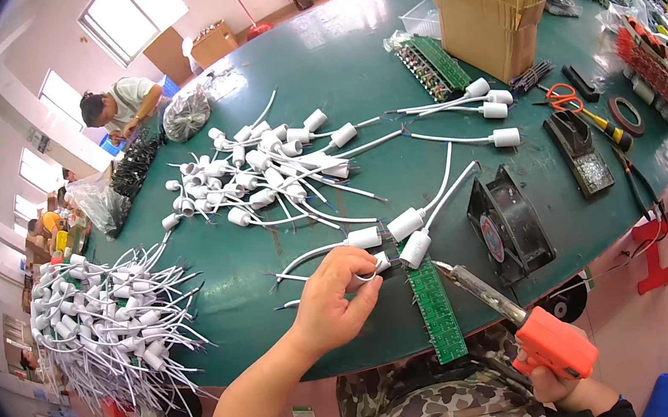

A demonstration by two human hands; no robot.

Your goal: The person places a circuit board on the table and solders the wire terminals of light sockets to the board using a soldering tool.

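Note:
My left hand is closed in a pinch at the near table edge, on a white cable with a white cylindrical end; its fingers partly hide it. Just right of it, a narrow green circuit board reaches over the edge toward my lap. White cylinders with cables, one of them at the board's far end, lie across it. Low on the right, my right hand grips a soldering gun with an orange-red body. Its tip points at the board's far end, beside that cylinder; whether they touch I cannot tell.
Many white cylinders with cables lie mid-table; a larger heap hangs at the left edge. A black fan stands near the soldering gun. Rightward lie a black holder, screwdriver and pliers. A cardboard box stands behind.

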